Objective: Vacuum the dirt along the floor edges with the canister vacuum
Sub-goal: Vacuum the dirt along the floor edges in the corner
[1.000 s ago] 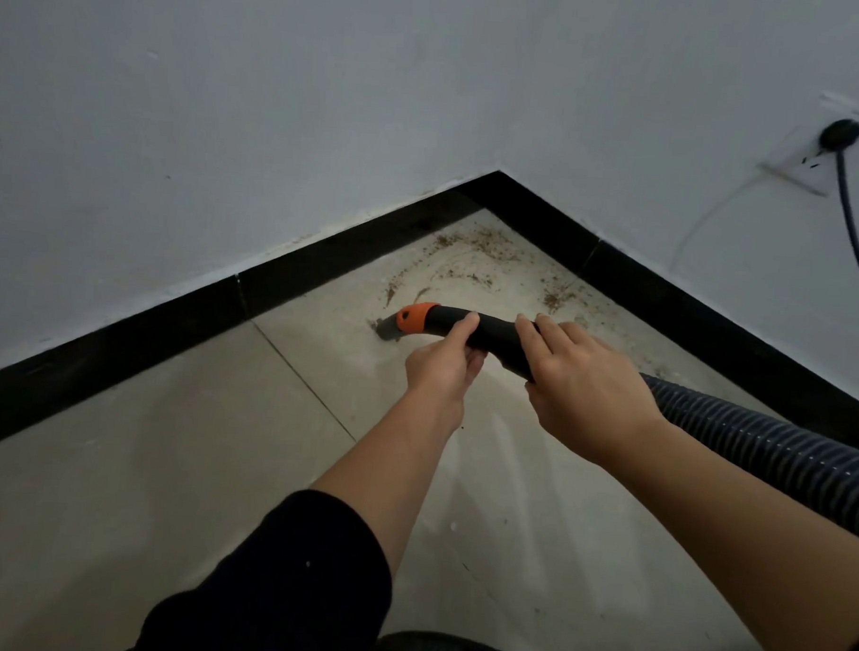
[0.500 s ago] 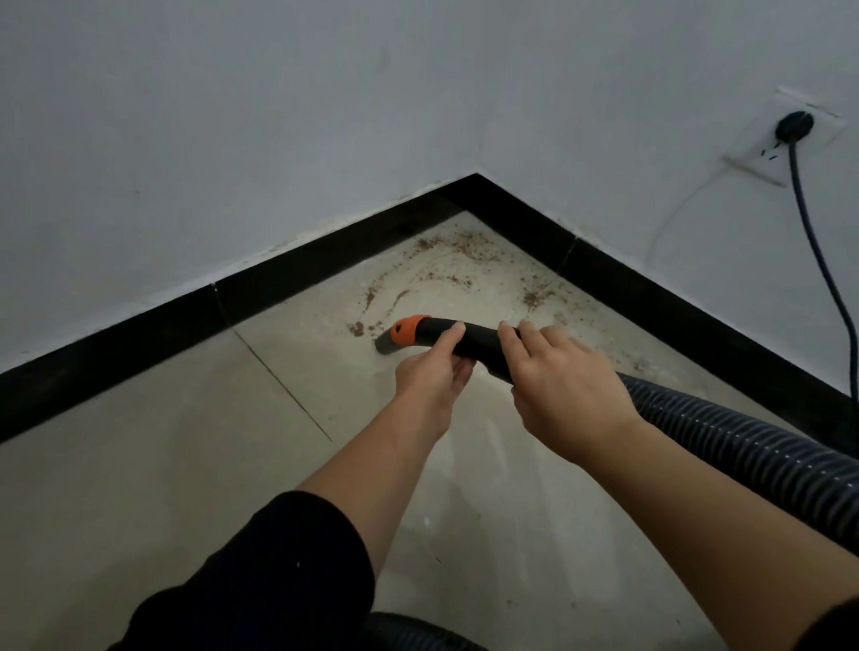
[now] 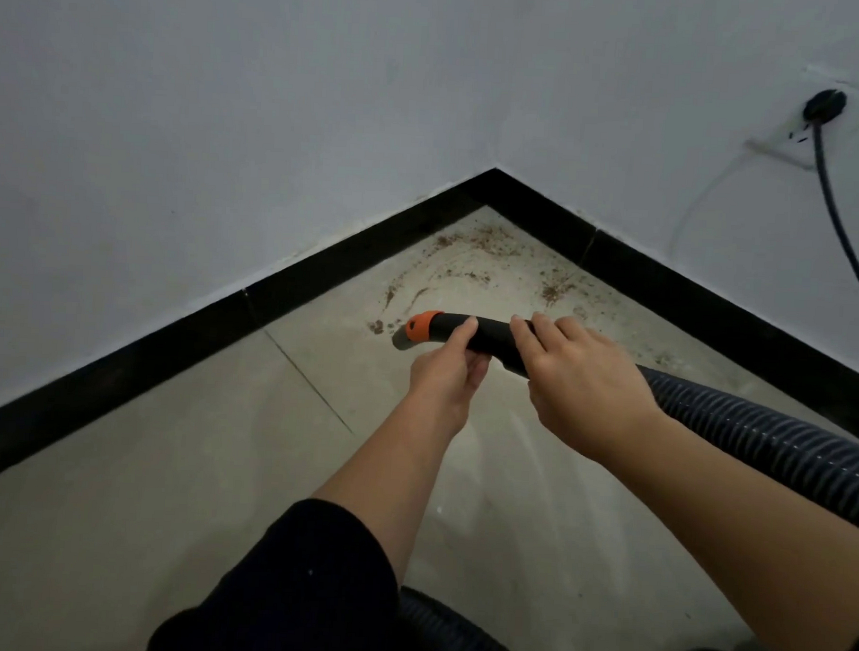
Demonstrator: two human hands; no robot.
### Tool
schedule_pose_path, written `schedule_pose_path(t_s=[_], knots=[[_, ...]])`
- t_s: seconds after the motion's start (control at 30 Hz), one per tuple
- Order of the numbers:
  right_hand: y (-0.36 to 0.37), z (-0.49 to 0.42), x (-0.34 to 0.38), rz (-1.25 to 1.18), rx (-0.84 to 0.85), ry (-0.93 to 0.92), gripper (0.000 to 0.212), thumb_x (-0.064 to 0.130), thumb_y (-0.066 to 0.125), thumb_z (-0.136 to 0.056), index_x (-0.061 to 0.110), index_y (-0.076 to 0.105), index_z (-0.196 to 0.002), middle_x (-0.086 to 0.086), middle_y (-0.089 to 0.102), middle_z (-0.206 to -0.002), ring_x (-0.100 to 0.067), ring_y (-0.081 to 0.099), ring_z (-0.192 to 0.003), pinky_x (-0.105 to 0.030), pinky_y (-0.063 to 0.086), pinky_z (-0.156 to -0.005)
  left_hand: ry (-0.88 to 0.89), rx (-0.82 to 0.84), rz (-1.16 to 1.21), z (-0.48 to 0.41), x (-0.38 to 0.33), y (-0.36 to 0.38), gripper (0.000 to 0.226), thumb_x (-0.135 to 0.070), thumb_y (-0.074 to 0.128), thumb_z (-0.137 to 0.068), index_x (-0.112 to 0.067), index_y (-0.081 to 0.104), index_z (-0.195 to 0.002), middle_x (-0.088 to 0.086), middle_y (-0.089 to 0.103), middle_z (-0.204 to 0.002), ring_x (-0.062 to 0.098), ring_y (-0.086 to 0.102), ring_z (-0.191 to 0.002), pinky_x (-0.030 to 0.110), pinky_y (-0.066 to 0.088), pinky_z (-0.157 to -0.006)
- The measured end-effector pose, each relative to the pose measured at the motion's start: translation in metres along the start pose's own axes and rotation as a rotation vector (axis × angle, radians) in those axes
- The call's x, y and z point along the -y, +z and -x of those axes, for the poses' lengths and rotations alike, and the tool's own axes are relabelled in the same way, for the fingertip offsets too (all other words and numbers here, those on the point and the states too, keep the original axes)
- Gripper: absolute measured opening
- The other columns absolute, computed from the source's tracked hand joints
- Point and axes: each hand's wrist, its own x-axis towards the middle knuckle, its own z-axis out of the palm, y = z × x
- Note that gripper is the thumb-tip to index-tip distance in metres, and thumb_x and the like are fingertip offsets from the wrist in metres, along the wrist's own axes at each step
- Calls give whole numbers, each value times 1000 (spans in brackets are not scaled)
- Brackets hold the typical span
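The vacuum's black nozzle handle [image 3: 491, 334] has an orange collar [image 3: 420, 325] and a grey tip touching the tiled floor. My left hand [image 3: 447, 370] grips the handle just behind the collar, from below. My right hand [image 3: 578, 376] grips it further back, fingers curled over the top. A ribbed dark hose [image 3: 757, 438] runs from the handle off to the right. Brown dirt [image 3: 474, 258] lies scattered in the corner beyond the tip, with a small clump [image 3: 377, 327] just left of it.
A black skirting board [image 3: 321, 281] lines both white walls and meets at the corner. A wall socket [image 3: 820, 121] at the right holds a black plug, its cable [image 3: 845, 235] hanging down. More hose [image 3: 453, 631] loops at the bottom edge.
The nozzle tip has pulled back from the dirt streaks toward me and slightly right. Both hands keep their hold. A small clump sits uncovered left of the tip.
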Motion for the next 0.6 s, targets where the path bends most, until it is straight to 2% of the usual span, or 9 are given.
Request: schedule_pose_path(t_s=[0.07,0.13,0.23,0.4,0.5,0.6], knots=[[6,-3,0,-4,-9,21,66,11,76,-70,-2,54,-131,-19,65,-110,-31,63,-87,-38,54,-70,-5,8,0,-8,0,-2,23,-15,66,-93,0,58,-107,13,68,-96,14,66,-87,22,53,-85],[7,-7,3,-2,4,31,68,10,81,-63,-3,58,-126,-20,66,-106,-32,64,-82,-39,54,-66,-25,22,3,-15,-2,-3,26,-16,65,-93,2,59,-112,15,69,-103,13,66,-88,21,53,-82],[-1,-15,4,-27,22,45,70,6,83,-58,-4,60,-123,-23,65,-107,-34,64,-81,-40,55,-67,-80,37,5,-16,-13,0,29,-17,64,-94,3,61,-114,15,70,-107,13,68,-90,18,53,-76],[-35,-27,2,-95,69,71,70,3,84,-57,-4,61,-122,-24,64,-109,-37,64,-84,-43,55,-71,-158,34,-33,-5,-44,6,31,-17,62,-95,3,60,-118,15,70,-107,15,67,-99,19,53,-77],[-53,-32,2,-116,79,68,68,3,85,-55,-4,63,-119,-24,65,-109,-37,65,-84,-42,56,-71,-190,36,-62,2,-58,8,31,-17,61,-96,3,59,-120,16,68,-115,17,65,-107,21,51,-85],[-55,-35,-2,-152,65,85,69,6,87,-54,-2,64,-119,-22,66,-109,-35,65,-84,-40,56,-71,-186,41,-96,2,-69,13,28,-17,61,-96,2,61,-117,16,68,-114,16,65,-103,20,52,-82]])
